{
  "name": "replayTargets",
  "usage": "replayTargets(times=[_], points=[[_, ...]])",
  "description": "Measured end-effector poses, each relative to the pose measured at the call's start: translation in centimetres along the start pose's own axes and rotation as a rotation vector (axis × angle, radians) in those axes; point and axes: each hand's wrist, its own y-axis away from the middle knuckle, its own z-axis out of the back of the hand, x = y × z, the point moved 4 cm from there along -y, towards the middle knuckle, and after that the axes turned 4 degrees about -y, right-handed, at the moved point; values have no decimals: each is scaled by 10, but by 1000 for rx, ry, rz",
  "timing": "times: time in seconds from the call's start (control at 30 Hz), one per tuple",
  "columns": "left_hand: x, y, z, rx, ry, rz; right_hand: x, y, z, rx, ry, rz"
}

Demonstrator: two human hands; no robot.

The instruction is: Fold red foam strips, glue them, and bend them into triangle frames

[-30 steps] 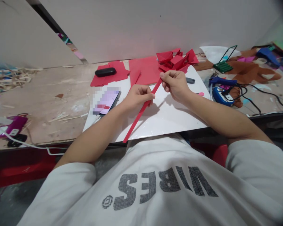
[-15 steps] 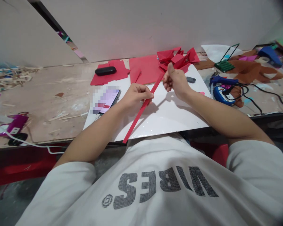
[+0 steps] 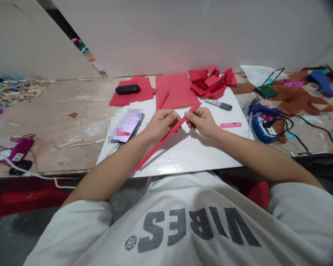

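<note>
Between my two hands runs a long, narrow red paper strip (image 3: 158,147), slanting from the upper right down to the board's front edge. My left hand (image 3: 164,122) pinches it around its middle. Near its upper end my right hand (image 3: 200,120) grips it between thumb and fingers. Both hands are above a white board (image 3: 183,159). Beyond them lie a red paper sheet (image 3: 177,87) and a heap of folded red paper pieces (image 3: 212,83).
A phone (image 3: 130,129) is left of my hands. To the right are a grey cutter (image 3: 220,104) and a pink cutter (image 3: 230,125). A black case (image 3: 127,89) sits on red paper at the back. A blue glue gun (image 3: 266,109) with cables lies farther right.
My right hand has come down and closed on the upper part of the strip, where before its thumb was raised. The strip's lower end has shifted left. The pink cutter is now uncovered.
</note>
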Motion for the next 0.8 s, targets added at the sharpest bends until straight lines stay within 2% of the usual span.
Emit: replayTargets(times=[0.1,0.23,0.43,0.6,0.8], points=[[9,-3,5,-76,70,20,-4,4,0,-45,-45,-47],[16,-4,1,-22,119,69,-10,7,0,-60,-62,-87],[9,-3,-2,30,162,57,-5,-1,4,-58,46,32],[1,1,-2,17,22,33,0,-8,10,-105,119,129],[-3,2,-7,22,-108,77,-5,-8,9,-131,142,131]])
